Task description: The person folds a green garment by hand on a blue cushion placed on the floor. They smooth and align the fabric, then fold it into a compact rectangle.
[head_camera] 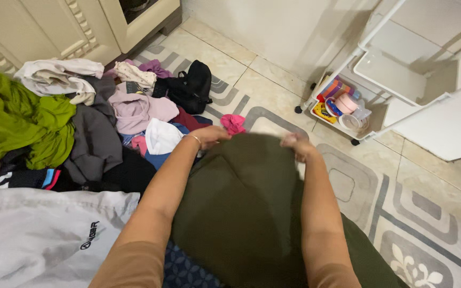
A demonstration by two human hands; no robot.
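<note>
Gripping the dark olive garment (pixel 246 197) by its top edge, left hand (pixel 213 134) and right hand (pixel 296 144) keep fingers closed, the clothes pile (pixel 97 122) lying just left of it.

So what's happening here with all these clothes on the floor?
A person is holding up a dark olive garment by its top edge, the left hand at one corner and the right hand at the other. To the left lies a heap of mixed clothes, including a bright green piece. A white cart with small items stands on the patterned tile floor.
</note>
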